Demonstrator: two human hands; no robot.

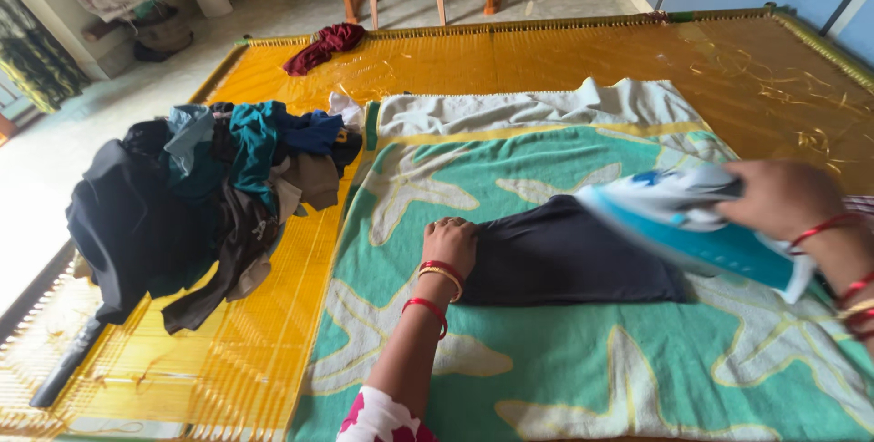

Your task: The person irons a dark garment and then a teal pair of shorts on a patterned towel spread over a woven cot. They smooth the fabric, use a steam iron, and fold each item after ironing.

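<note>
Right hand (781, 198) clamped on iron (692, 223), over dark cloth's (564, 260) right end; left hand (449, 246) fisted, pinning left edge.

Packages: none in view.
Labels: none to be made out on any cloth or on the appliance; anything that small is blurred.
Signs: none on the walls or cupboard fronts that show.
Screens: none in view.
</note>
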